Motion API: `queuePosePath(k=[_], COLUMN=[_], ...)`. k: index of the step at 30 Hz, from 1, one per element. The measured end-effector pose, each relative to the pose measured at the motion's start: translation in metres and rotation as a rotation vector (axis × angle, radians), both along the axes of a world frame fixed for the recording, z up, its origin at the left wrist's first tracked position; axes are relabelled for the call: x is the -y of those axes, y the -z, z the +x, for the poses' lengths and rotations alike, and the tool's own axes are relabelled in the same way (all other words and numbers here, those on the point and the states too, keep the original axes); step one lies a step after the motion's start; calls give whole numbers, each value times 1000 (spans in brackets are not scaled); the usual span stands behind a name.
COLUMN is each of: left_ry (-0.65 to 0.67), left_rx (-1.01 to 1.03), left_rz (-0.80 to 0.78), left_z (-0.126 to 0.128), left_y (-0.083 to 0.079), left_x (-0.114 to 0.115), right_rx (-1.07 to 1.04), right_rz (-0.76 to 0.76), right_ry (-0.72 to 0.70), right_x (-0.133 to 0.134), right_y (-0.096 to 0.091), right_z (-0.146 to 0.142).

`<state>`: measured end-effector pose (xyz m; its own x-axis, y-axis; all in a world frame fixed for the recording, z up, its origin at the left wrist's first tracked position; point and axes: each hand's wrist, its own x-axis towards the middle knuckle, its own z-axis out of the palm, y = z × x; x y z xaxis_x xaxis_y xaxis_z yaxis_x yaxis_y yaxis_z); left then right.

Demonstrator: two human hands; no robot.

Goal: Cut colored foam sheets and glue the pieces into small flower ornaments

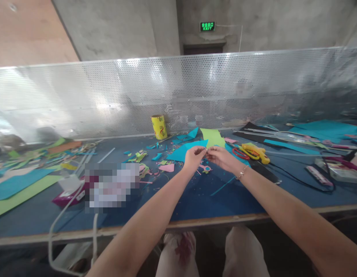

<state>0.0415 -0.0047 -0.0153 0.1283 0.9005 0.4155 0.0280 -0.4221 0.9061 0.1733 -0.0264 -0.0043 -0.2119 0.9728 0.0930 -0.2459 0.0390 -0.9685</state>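
My left hand (193,157) and my right hand (220,157) meet over the middle of the blue table (195,204), fingertips pinched close together. Whatever lies between the fingers is too small to make out. Behind the hands are a sheet of blue paper (178,152) and a light green sheet (213,137). Just below the fingertips lies a small cut-paper piece (206,168) with a blue centre. Red-handled scissors (240,154) and a yellow glue gun (255,152) rest beside my right hand.
Paper scraps (140,156) and a yellow can-like container (159,127) are left of the hands. A purple packet (69,194) and a white cable (53,231) lie nearer. The glue gun's black cord (299,181) loops rightward. A perforated metal panel (132,96) borders the back.
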Motion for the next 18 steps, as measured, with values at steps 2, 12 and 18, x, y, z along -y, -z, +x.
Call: queuePosePath(k=[2, 12, 18], left_ry=[11, -45, -47], left_rx=[27, 87, 175], left_rz=[-27, -128, -185], left_z=[0, -2, -6], left_y=[0, -5, -6], left_x=[0, 3, 2], right_rx=[4, 589, 1385], right_rz=[-3, 166, -3], right_ry=[-2, 203, 861], right_x=[1, -7, -14], right_y=[-1, -7, -15], right_z=[0, 21, 112])
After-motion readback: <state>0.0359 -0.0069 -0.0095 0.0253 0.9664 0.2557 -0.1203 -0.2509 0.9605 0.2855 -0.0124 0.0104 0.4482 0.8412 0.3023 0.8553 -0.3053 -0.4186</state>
